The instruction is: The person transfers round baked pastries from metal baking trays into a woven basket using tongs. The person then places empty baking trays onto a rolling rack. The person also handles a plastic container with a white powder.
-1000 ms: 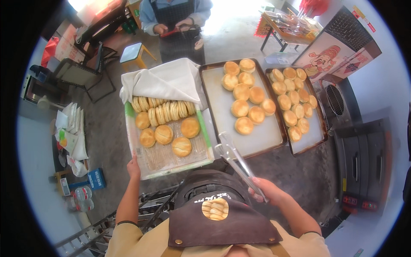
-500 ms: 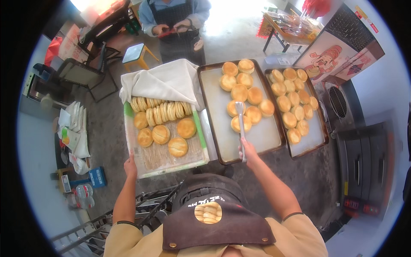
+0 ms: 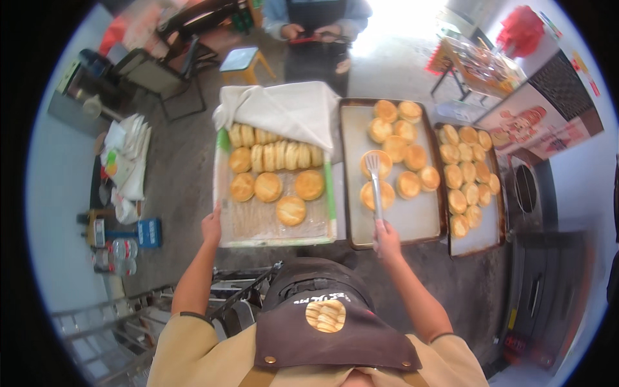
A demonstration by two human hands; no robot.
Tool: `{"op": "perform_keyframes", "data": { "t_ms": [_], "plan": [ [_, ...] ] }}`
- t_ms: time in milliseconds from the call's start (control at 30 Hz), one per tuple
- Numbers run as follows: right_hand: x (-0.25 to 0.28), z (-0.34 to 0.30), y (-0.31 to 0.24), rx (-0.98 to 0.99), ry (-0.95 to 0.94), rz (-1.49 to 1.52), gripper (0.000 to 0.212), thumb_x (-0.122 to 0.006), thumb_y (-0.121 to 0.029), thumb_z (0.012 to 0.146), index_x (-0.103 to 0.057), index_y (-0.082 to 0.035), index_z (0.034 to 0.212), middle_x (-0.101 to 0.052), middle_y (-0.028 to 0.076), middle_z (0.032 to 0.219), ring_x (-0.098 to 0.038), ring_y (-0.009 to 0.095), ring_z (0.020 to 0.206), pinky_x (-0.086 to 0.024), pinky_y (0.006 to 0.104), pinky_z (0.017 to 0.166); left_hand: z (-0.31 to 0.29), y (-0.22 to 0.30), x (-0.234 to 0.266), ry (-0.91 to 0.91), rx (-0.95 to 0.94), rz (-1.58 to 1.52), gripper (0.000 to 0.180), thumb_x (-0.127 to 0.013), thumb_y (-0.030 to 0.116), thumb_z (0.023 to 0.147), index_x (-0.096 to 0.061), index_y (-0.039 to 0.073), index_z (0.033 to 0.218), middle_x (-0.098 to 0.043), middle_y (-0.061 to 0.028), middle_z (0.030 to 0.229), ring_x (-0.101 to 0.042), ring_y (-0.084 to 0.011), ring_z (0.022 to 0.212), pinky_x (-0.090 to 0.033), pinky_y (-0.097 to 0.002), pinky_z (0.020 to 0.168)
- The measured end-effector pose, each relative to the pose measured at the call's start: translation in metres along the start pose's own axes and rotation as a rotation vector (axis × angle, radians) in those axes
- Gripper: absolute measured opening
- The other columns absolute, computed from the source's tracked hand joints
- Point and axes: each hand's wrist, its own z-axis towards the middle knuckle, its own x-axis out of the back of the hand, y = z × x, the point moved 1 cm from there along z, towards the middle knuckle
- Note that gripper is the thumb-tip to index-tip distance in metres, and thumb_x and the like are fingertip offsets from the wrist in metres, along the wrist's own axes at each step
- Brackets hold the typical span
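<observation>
Slim silver metal tongs point(image 3: 375, 187), gripped in the person's right hand point(image 3: 387, 241), point away from the body over a dark-rimmed metal baking tray point(image 3: 412, 222), long axis leaning slightly left, tips over a round golden pastry point(image 3: 387, 165). The left hand point(image 3: 211, 227) clasps a shallow white, green-edged tray point(image 3: 277, 243), where pastries lie flat before rows standing on edge, white cloth point(image 3: 284, 111) covering the far end.

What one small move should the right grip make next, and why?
Perhaps gently squeeze the tongs with the right grip: their tip lies over a golden pastry on the middle tray, though whether it is already pinched is hard to tell.
</observation>
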Motion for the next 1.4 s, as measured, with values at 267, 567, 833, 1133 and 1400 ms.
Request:
{"op": "perform_keyframes", "data": {
  "t_ms": [267,567,833,1133,1400],
  "plan": [
    [-0.083,-0.069,-0.068,-0.244,-0.546,-0.439,0.035,-0.056,-0.039,0.107,-0.065,-0.005,0.105,-0.053,-0.002,0.072,-0.045,0.007,0.05,-0.034,0.0259,0.046,0.005,-0.011,-0.001,-0.02,0.04,0.063,0.08,-0.051,0.07,0.096,-0.064,-0.007,0.078,-0.062,-0.0274,0.076,-0.059,-0.0408,0.075,-0.046,-0.0498,0.076],
    [-0.249,0.005,-0.006,-0.354,-0.734,-0.829,0.055,-0.056,-0.05,0.104,-0.063,0.001,0.087,-0.058,0.004,0.069,-0.05,0.014,0.05,-0.039,0.0322,0.048,-0.004,-0.007,0.003,0.048,0.038,0.064,0.068,-0.045,0.064,0.099,-0.075,0.002,0.103,-0.072,-0.0265,0.102,-0.067,-0.0459,0.103,-0.05,-0.0512,0.09],
    [-0.143,-0.013,-0.081,-0.317,-0.861,-1.097,0.058,-0.049,-0.053,0.106,-0.063,0.002,0.094,-0.061,0.006,0.078,-0.052,0.015,0.054,-0.043,0.0353,0.054,0.005,-0.016,-0.001,0.044,0.049,0.046,0.07,-0.045,0.065,0.099,-0.076,0.002,0.103,-0.072,-0.0275,0.1,-0.067,-0.0464,0.102,-0.05,-0.051,0.089],
    [0.037,-0.069,-0.148,-0.273,-0.555,-0.678,0.037,-0.048,-0.045,0.11,-0.058,-0.009,0.108,-0.055,-0.002,0.079,-0.045,0.007,0.054,-0.039,0.0262,0.049,0.0,-0.004,0.0,0.05,0.031,0.071,0.067,-0.048,0.059,0.1,-0.076,-0.001,0.106,-0.073,-0.0272,0.101,-0.069,-0.0446,0.1,-0.051,-0.0498,0.089],
    [0.062,0.028,-0.062,-0.286,-0.008,-0.071,0.04,-0.056,-0.052,0.104,-0.055,-0.013,0.107,-0.056,0.002,0.079,-0.047,0.01,0.052,-0.041,0.0257,0.044,-0.008,0.009,0.004,0.074,0.028,0.113,0.064,-0.048,0.054,0.102,-0.075,-0.004,0.105,-0.073,-0.0271,0.098,-0.07,-0.0432,0.097,-0.051,-0.0483,0.087]
  ]
}}
